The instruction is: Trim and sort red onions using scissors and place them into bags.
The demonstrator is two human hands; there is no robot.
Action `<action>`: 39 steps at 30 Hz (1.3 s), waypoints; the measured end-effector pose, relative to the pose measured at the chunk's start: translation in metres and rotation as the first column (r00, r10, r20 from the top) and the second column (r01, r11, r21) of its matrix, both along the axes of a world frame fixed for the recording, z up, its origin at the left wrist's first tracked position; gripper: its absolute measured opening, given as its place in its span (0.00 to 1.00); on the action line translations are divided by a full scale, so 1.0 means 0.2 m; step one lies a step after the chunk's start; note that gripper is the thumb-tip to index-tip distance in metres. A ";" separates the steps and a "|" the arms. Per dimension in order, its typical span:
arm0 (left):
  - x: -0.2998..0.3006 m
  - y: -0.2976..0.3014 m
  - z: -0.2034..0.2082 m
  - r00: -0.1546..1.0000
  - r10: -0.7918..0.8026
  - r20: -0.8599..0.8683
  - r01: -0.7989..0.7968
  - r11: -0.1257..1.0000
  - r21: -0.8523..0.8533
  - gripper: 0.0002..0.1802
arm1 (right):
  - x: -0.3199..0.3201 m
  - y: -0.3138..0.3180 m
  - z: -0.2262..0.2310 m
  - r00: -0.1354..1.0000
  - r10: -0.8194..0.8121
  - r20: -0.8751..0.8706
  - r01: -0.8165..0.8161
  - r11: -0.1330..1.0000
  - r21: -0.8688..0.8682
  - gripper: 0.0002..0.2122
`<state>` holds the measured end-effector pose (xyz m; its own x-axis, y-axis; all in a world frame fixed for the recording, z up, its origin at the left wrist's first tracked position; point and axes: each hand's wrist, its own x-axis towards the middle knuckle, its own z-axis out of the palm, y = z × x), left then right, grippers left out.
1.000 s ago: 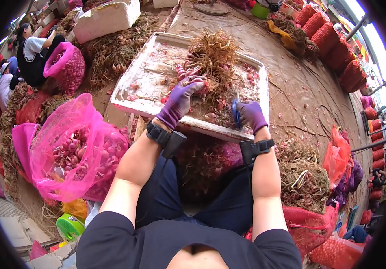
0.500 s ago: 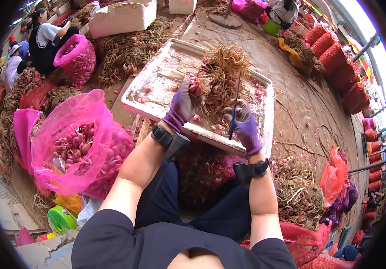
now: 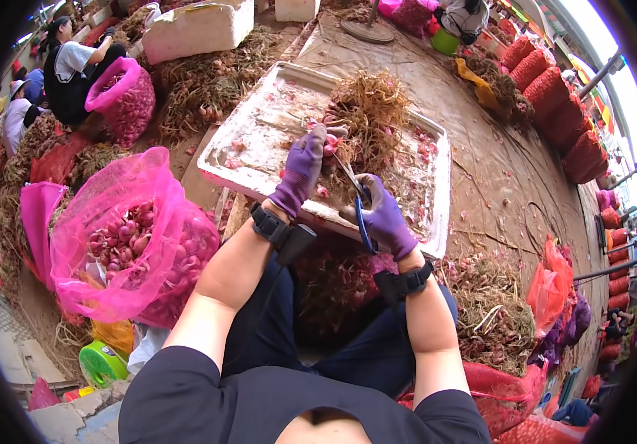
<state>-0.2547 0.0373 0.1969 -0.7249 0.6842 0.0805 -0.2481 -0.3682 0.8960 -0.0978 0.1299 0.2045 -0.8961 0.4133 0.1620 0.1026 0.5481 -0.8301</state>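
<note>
My left hand (image 3: 305,164), in a purple and grey work glove, is closed around red shallots (image 3: 331,143) at the end of dry stalks. My right hand (image 3: 385,218), gloved alike, grips scissors with blue handles (image 3: 363,214). Their blades point up and left, with the tips close to the shallots; whether they touch the stems I cannot tell. Beyond both hands a heap of dried, straw-coloured stalks (image 3: 370,103) lies in a shallow white foam tray (image 3: 255,133). Bits of red skin are scattered over the tray.
To my left stands an open pink mesh bag (image 3: 115,274) holding shallots. More dried shallot plants (image 3: 489,318) lie to my right beside a red plastic bag (image 3: 551,285). Another person (image 3: 74,70) sits at the upper left, and full red sacks (image 3: 548,92) line the right side.
The scissors have swung from upright, pointing away from me, to slanting left toward my left hand. My right hand has moved left and nearer to me. The left has barely moved.
</note>
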 end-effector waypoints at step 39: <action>-0.06 0.01 -0.07 0.933 -0.229 0.278 0.298 0.924 -0.240 0.17 | 0.00 -0.05 0.05 0.984 -0.146 0.105 0.148 0.989 -0.013 0.22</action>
